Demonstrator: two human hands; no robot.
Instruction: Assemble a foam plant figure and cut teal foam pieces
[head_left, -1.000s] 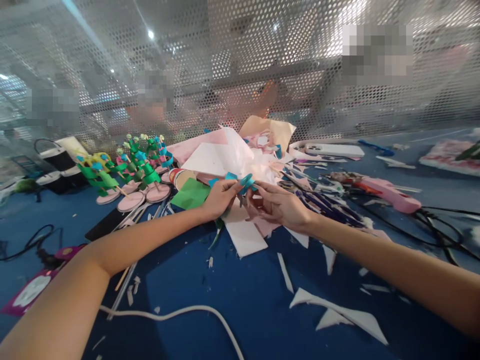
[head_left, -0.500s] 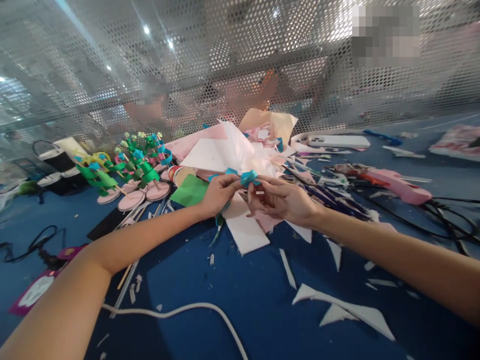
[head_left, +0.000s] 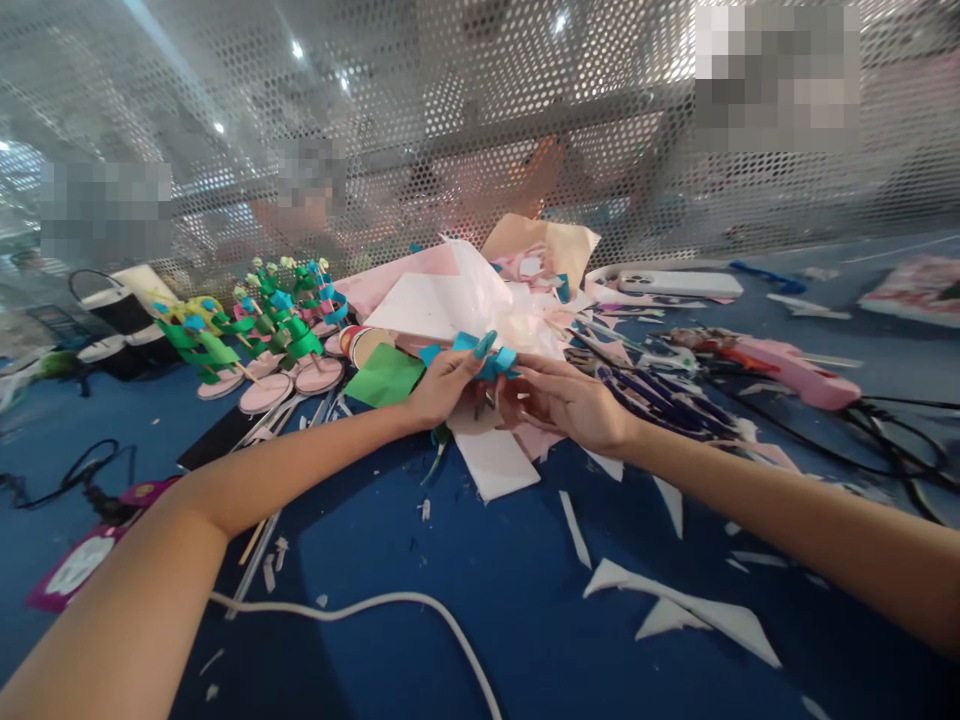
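Between my two hands, a small folded strip of blue paper (head_left: 504, 360) is held up over the paper heap. My left hand (head_left: 441, 388) pinches its left side, with the thumb on top. From the right, the fingertips of my right hand (head_left: 574, 402) close on the other end, the lower fingers curled beneath. A green paper sheet (head_left: 385, 374) lies just left of my left hand. Below both hands rests a white rectangular card (head_left: 496, 462). The exact fold of the strip is partly hidden by my fingers.
Green and blue paper plants on pink round bases (head_left: 266, 393) stand at left. A pink glue gun (head_left: 806, 372) with black cords lies at right, a white phone (head_left: 681, 284) behind. White scraps (head_left: 686, 605) and a white cable (head_left: 360, 605) lie in front. Perforated metal screen (head_left: 450, 120) stands behind.
My left thumb has shifted on the blue strip, which has turned and shows a different side. Both hands stay in nearly the same place. The view has moved slightly.
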